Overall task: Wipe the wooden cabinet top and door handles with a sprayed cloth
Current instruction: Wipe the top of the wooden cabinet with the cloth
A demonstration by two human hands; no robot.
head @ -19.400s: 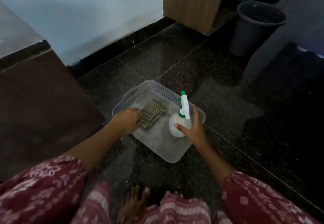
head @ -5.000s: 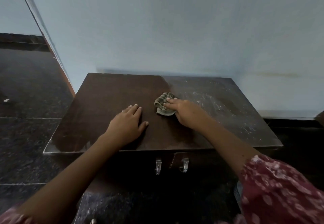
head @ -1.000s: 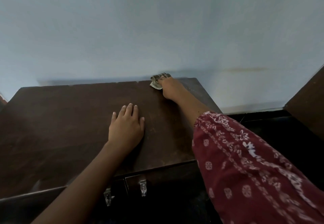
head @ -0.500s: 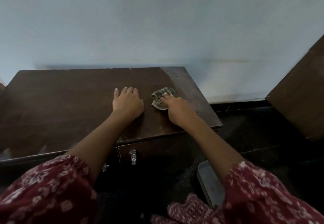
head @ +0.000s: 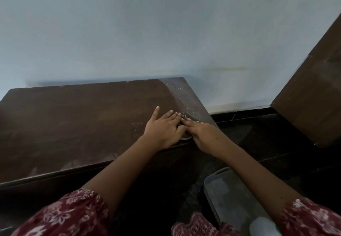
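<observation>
While my left hand lies flat and my right hand presses the cloth at centre frame, on the cabinet top; soft, limp, light, best bunched under fingertips.

Dark wooden cabinet top bears a cloth near its right edge.

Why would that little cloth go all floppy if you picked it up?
The cloth looks bunched and folded under the right hand, so it is probably soft and would droop. It seems small and thin, likely light. It wouldn't roll.
</observation>
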